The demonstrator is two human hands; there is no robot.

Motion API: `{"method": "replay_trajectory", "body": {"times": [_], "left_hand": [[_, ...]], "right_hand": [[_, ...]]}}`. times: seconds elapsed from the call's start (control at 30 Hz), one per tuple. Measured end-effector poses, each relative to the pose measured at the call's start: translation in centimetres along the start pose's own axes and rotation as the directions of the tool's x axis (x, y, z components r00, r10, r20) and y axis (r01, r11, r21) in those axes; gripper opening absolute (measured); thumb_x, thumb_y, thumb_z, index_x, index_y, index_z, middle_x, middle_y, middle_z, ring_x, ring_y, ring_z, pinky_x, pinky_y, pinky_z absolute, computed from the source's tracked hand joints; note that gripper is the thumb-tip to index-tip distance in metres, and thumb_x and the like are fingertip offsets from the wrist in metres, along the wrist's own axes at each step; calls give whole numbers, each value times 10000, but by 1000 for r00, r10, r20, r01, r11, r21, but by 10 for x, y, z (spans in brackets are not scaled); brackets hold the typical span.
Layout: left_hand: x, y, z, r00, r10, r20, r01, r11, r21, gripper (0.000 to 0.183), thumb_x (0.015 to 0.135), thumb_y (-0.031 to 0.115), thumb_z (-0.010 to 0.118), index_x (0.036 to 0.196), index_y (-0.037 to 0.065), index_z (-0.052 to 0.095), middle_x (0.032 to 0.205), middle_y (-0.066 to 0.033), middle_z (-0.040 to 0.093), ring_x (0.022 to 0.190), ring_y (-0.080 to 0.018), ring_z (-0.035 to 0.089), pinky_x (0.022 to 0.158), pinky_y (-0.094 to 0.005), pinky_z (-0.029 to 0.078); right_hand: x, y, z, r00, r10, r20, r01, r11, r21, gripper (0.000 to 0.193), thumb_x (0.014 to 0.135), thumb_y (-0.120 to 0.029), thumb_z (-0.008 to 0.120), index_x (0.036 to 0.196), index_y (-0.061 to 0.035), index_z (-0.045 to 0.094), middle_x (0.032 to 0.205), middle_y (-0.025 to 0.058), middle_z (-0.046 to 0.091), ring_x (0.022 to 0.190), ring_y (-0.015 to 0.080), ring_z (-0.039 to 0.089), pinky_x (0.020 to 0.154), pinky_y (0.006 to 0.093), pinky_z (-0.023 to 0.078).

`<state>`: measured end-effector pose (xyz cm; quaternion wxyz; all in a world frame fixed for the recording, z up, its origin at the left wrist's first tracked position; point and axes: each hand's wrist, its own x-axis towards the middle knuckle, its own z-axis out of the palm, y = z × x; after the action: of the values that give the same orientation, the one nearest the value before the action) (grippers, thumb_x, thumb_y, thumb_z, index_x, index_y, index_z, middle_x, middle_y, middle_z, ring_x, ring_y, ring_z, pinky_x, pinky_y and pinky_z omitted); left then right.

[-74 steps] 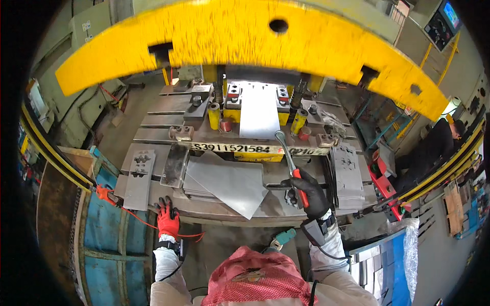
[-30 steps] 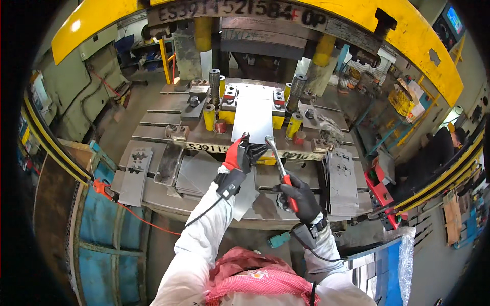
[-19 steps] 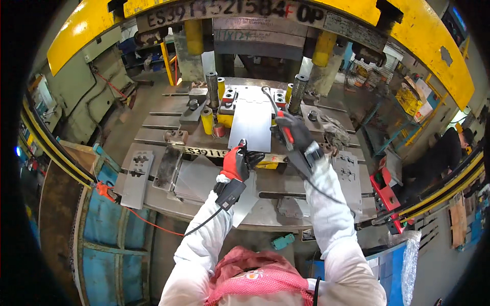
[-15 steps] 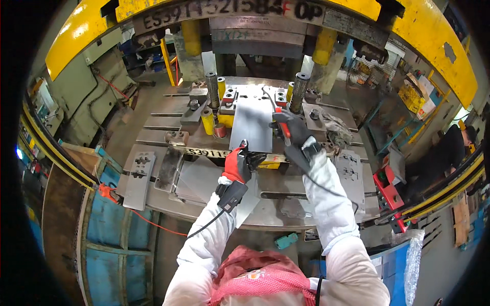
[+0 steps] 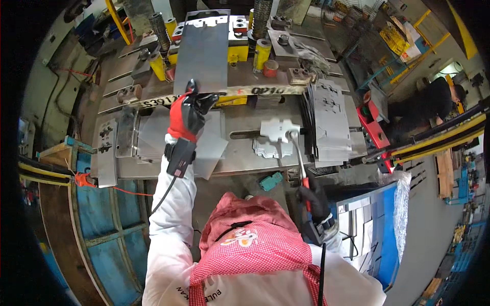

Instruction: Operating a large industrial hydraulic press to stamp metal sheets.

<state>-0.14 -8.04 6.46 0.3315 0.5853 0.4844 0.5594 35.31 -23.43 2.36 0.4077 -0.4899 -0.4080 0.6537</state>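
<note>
My left hand (image 5: 188, 116), in a red and black glove, is closed on the near edge of a grey sheet-metal blank (image 5: 201, 56). The blank reaches over the die and has a notched far end. My black-gloved right hand (image 5: 314, 200) is wrapped round the red handle of a tool (image 5: 299, 158) with a long metal shaft and a rounded end. That end is above or touching a small stack of notched metal pieces (image 5: 273, 145) on the press table; I cannot tell which.
Flat blanks (image 5: 212, 148) lie beneath my left forearm. Taller stacked cut sheets (image 5: 329, 120) stand at the right. Yellow-capped posts (image 5: 263, 51) and coiled guide pillars rise from the die. A red box (image 5: 371, 125) is beyond the table's right end. A person (image 5: 434, 99) is at far right.
My right hand has drawn back from the die toward my body, bringing the red-handled tool over the small stack. My left hand still grips the blank's near edge. The view has shifted.
</note>
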Motion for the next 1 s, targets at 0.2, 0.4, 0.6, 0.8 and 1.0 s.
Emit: {"method": "replay_trajectory", "body": {"times": [0.2,0.4,0.6,0.8,1.0], "left_hand": [[-34,35,3,970,-206,-128,192,975,-110,252,893,168,482,857,-4,661,800,-132,667,736,-207,650,672,-286,516],[-33,12,6,995,-2,-101,-12,990,-137,360,928,300,450,963,-34,580,808,-121,650,678,-183,647,586,-276,522],[37,-42,-2,982,174,-76,-166,980,109,329,893,243,519,1090,-21,513,916,-131,643,763,-232,649,675,-305,551],[98,-74,-15,980,-197,-32,140,794,-592,325,915,243,467,1122,-6,496,993,-157,619,817,-263,640,715,-351,552],[129,-71,21,908,-403,114,268,352,-897,360,933,229,408,1158,-48,455,1084,-217,572,923,-316,609,754,-380,551]], "right_hand": [[2,37,-7,999,43,-27,-43,999,12,639,794,-133,581,1366,-79,301,877,70,593,593,97,483,536,234,430],[-1,37,-5,990,127,-54,-129,990,-50,560,793,-137,589,1310,-70,387,826,49,597,527,94,478,460,236,402],[-6,36,0,998,-36,43,42,987,-154,590,808,-128,580,1344,-69,339,858,73,620,558,91,501,492,243,432],[-21,42,0,998,34,51,-32,998,-52,629,804,-86,560,1373,-90,292,909,113,608,567,100,511,513,244,445],[-24,44,-3,998,50,-37,-48,998,50,615,801,-70,539,1366,-73,296,923,125,599,572,110,520,517,251,447]]}}
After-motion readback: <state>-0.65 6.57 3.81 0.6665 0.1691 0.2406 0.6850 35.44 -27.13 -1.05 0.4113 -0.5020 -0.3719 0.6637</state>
